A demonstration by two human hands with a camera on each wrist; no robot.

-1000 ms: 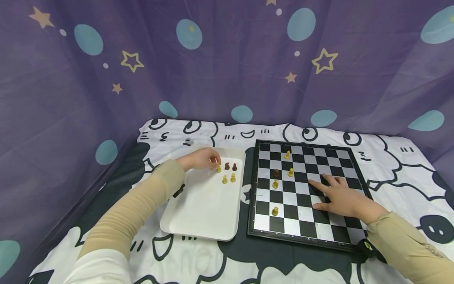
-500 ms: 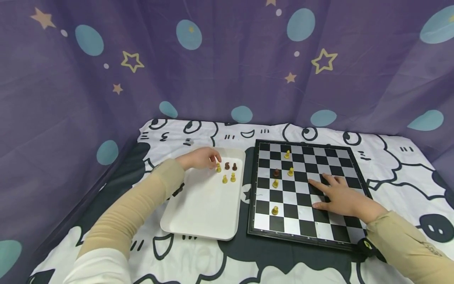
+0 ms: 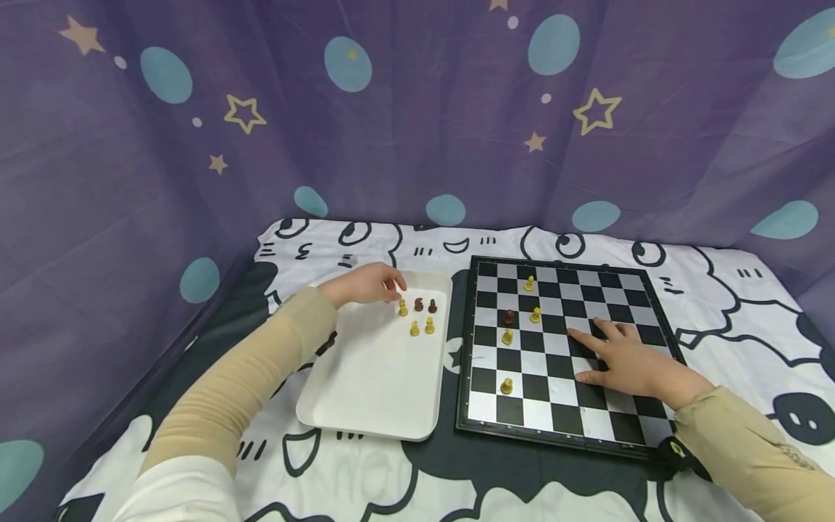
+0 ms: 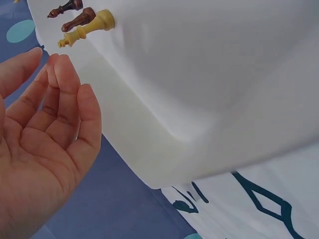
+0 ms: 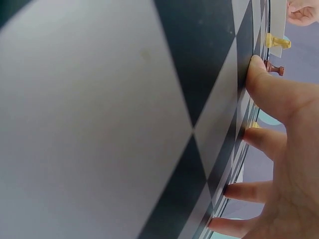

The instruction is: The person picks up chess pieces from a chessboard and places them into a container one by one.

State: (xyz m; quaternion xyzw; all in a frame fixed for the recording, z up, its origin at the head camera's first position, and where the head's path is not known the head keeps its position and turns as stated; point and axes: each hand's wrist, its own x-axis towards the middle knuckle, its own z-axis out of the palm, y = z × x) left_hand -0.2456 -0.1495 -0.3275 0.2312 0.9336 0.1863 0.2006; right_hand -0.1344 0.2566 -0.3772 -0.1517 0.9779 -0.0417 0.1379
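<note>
My left hand [image 3: 365,283] hovers over the far left corner of the white tray [image 3: 375,380], fingers loosely bent and holding nothing. Just beyond its fingertips a yellow chess king [image 4: 89,29] stands in the tray, apart from the hand in the left wrist view. Beside the king are a brown knight [image 3: 418,305] and another brown piece [image 3: 433,307]. Two more yellow pieces [image 3: 429,325] stand nearer me. With fingers spread, my right hand [image 3: 629,366] rests on the right part of the chessboard [image 3: 562,392], its fingertips on the squares.
On the board's left half stand several yellow pieces [image 3: 507,386] and a brown one [image 3: 509,317]. A cartoon-print cloth [image 3: 365,475] covers the table under tray and board. Behind hangs a purple curtain [image 3: 417,145].
My left hand has come off the yellow king and risen slightly up and away, its fingers parting. The king stays standing in the tray. My right hand has not moved.
</note>
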